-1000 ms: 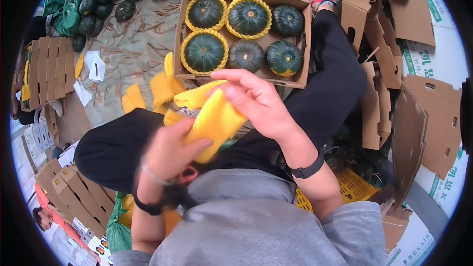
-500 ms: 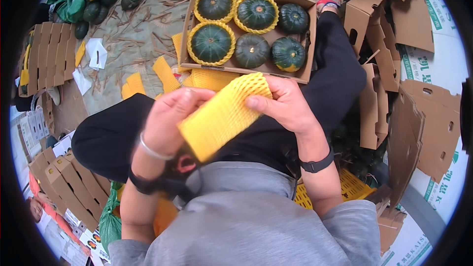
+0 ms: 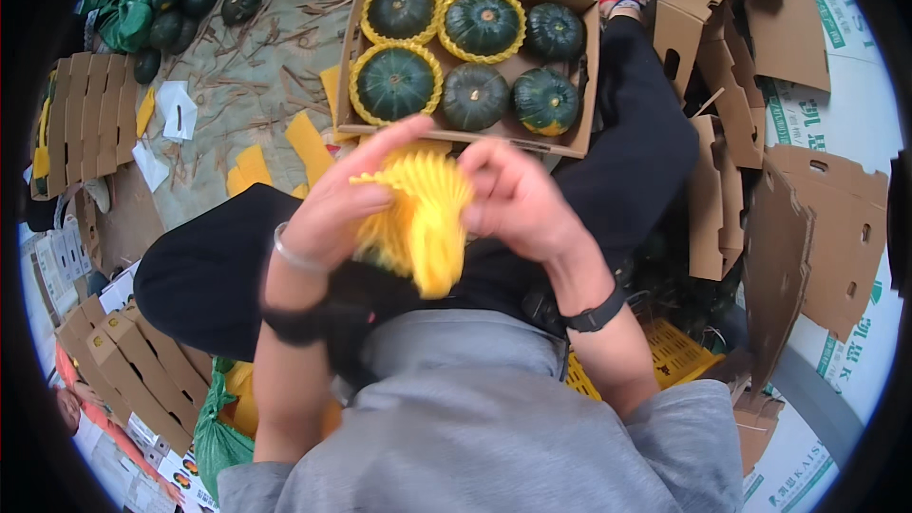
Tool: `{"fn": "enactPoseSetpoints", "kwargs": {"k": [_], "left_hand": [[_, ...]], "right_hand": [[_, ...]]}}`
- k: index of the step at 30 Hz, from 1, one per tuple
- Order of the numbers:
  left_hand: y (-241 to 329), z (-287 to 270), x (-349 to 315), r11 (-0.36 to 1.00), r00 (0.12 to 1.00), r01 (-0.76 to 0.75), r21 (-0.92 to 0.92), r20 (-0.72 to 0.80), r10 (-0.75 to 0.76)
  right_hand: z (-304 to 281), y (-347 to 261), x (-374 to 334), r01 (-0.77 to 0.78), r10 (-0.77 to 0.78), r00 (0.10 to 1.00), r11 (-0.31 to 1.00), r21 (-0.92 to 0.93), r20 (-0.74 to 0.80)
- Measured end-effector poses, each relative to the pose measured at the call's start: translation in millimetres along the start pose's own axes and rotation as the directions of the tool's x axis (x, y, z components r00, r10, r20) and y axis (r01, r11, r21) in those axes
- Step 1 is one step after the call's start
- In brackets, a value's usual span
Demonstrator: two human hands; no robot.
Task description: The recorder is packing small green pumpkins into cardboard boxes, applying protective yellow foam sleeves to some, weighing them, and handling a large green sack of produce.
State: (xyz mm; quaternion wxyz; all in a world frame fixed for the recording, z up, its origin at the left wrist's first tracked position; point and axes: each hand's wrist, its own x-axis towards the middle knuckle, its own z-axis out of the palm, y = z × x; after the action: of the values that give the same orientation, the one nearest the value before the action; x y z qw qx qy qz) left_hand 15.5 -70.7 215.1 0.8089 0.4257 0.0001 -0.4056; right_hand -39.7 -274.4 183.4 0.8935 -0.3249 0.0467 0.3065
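Note:
A yellow foam net sleeve (image 3: pixel 429 218) is stretched between my hands above my lap, its scalloped rim spread and its lower end bunched. My left hand (image 3: pixel 328 204) grips the sleeve's left side, thumb against the mesh and fingers extended, slightly blurred. On the other side my right hand (image 3: pixel 518 198) pinches the rim with curled fingers. Just beyond is an open cardboard box (image 3: pixel 591 66) of dark green squashes. Three, such as the near-left squash (image 3: pixel 395 84), wear yellow nets. Three others are bare, including the near-middle squash (image 3: pixel 475 96).
Flat yellow sleeves (image 3: pixel 309 147) lie on the cloth left of the box. Loose squashes (image 3: pixel 241 3) are gathered at the far left. Folded cardboard boxes (image 3: pixel 727 85) stand on the right, more cartons (image 3: pixel 95 114) on the left. A yellow crate (image 3: pixel 679 351) sits by my right elbow.
The sleeve was flat and slanted between my hands; now its rim is pulled wide and its body hangs downward. My left hand has turned and risen along it.

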Motion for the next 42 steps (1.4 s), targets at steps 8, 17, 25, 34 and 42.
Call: {"fn": "enactPoseSetpoints", "kwargs": {"k": [8,17,25,34,42], "left_hand": [[-43.1,-27.9,50.2,0.849,0.955,0.273,0.452,-0.236,-0.181],[-68.7,-51.8,65.5,0.972,0.891,0.025,-0.233,-0.436,-0.127],[-49.4,-43.8,31.4,0.809,0.978,0.027,-0.587,-0.153,-0.143],[-56.2,-27.9,-10.4,0.612,0.893,0.447,-0.652,0.29,-0.343],[-34.1,-6.1,-20.3,0.938,0.965,-0.176,-0.299,-0.24,0.105]], "right_hand": [[-24.8,-47.6,27.5,0.134,-0.209,0.891,0.969,-0.206,-0.404],[-55.9,-39.3,53.0,-0.232,-0.566,0.803,-0.008,-0.973,-0.187],[-8.3,-13.8,31.5,-0.105,-0.576,0.765,0.33,-0.938,-0.288],[-3.9,-16.6,22.5,0.132,-0.322,0.91,0.822,-0.553,-0.261],[5.5,-5.2,7.7,0.173,-0.193,0.979,0.959,-0.226,-0.071]]}}
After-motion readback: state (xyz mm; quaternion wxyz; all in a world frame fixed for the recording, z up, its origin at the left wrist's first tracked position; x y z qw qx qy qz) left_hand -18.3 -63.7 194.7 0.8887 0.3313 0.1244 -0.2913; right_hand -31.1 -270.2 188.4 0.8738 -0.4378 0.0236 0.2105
